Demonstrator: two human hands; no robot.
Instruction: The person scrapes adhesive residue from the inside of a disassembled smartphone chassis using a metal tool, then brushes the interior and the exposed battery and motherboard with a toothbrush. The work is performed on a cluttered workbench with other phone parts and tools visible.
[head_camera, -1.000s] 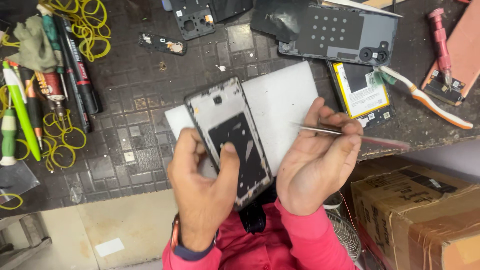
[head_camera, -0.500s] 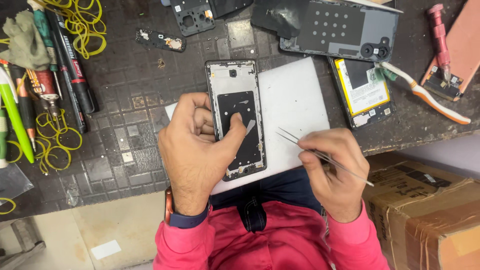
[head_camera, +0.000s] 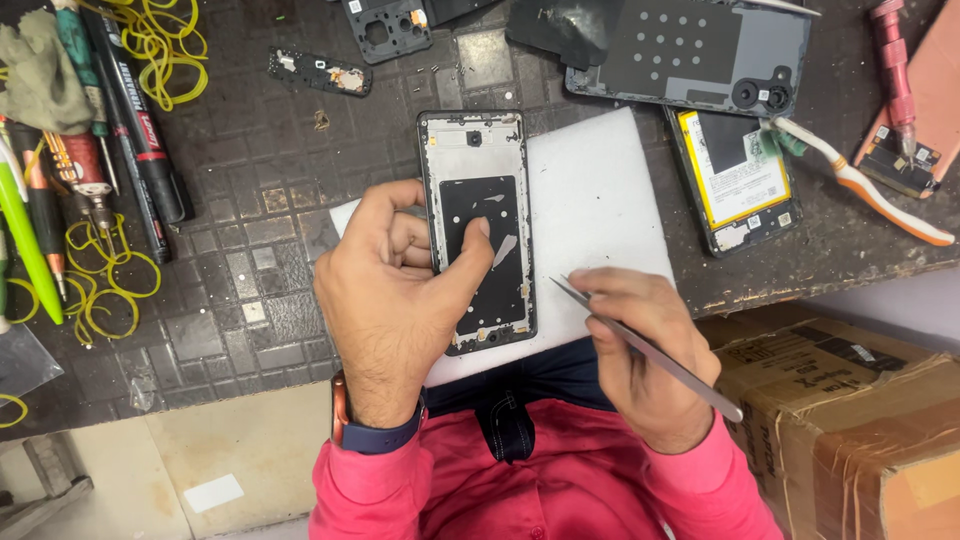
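A dark, worn workbench (head_camera: 250, 260) stands over what looks like pale flooring (head_camera: 200, 450), evenly lit.

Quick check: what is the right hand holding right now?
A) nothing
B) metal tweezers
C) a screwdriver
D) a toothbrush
B: the right hand grips thin metal tweezers beside the white pad, while the left hand presses its thumb on the phone frame.

A black phone frame (head_camera: 478, 230) with a silvery upper part is lying on a white foam pad (head_camera: 600, 200). Yellow rubber bands (head_camera: 150, 45) are showing against the dark grid-patterned mat (head_camera: 250, 200). Red sleeves (head_camera: 700, 480) are showing below, beside a brown cardboard box (head_camera: 850, 420).
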